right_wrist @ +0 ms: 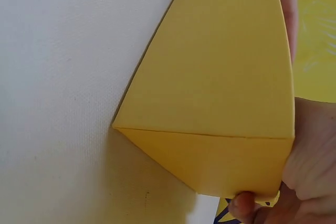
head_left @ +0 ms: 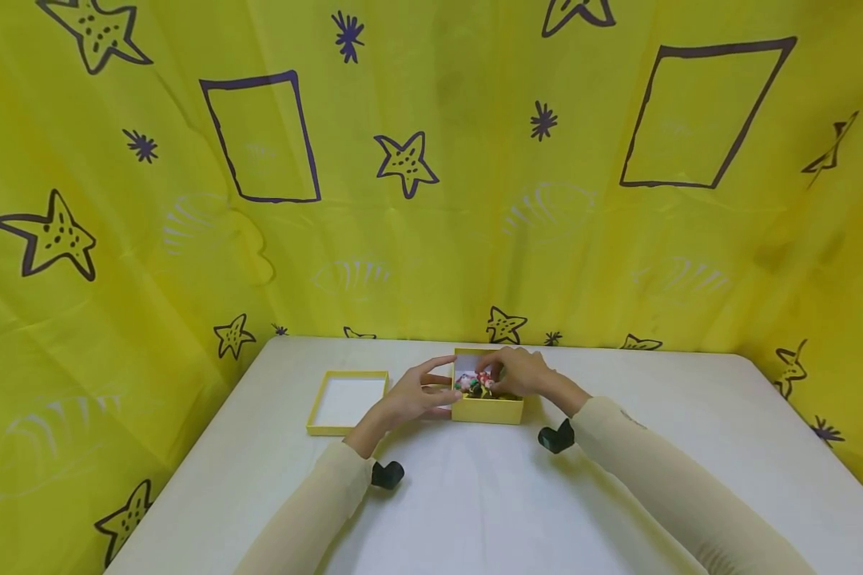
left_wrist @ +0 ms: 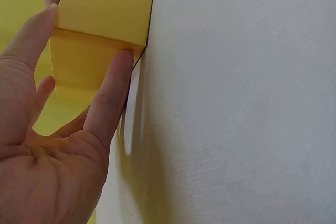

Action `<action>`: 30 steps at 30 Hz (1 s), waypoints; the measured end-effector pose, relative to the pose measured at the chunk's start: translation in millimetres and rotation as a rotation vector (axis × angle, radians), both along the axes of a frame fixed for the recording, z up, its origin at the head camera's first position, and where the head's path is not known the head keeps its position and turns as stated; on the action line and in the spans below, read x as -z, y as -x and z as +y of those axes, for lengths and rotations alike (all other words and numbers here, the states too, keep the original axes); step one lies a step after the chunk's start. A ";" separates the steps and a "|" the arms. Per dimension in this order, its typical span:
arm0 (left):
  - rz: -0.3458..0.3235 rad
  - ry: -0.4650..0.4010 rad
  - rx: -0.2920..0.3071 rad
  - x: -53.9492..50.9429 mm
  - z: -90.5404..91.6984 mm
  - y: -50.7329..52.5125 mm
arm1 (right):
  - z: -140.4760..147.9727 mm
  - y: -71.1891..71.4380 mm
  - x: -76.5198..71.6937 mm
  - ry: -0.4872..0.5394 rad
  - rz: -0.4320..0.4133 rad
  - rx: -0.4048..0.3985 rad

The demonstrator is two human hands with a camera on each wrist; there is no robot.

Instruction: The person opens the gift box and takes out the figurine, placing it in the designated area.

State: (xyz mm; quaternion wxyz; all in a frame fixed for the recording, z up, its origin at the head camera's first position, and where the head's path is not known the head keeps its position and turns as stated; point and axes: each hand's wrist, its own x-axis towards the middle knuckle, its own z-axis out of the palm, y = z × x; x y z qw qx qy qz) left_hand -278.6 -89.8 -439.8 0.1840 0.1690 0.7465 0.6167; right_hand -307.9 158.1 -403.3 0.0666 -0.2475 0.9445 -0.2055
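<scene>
The yellow open-topped box [head_left: 487, 411] stands on the white table, small colourful items [head_left: 466, 383] inside it. My left hand [head_left: 419, 395] is at its left side, fingers fairly straight and the thumb at the front rim; in the left wrist view, fingers of this hand [left_wrist: 63, 150] touch the yellow box [left_wrist: 100, 61]. Over the right part of the box, my right hand [head_left: 521, 373] reaches in and pinches a red and white item [head_left: 485, 378]. The right wrist view shows that hand [right_wrist: 315, 156] beside the box [right_wrist: 210, 66], one fingertip at the side rim; the box walls hide its contents.
A yellow-rimmed lid [head_left: 348, 431] with a white inside lies left of the box on the white table [head_left: 475, 511]. Behind the table hangs a yellow curtain [head_left: 460, 239] with stars and frames drawn on it.
</scene>
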 end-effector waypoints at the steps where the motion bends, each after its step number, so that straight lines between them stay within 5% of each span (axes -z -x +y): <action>1: 0.000 0.000 0.000 -0.2 0.0 -0.2 | 0.0 -0.5 -0.2 0.003 0.015 0.007; 30: 0.027 0.033 -0.010 -0.7 -0.7 -2.1 | 7.4 -4.1 -0.7 0.238 0.128 0.081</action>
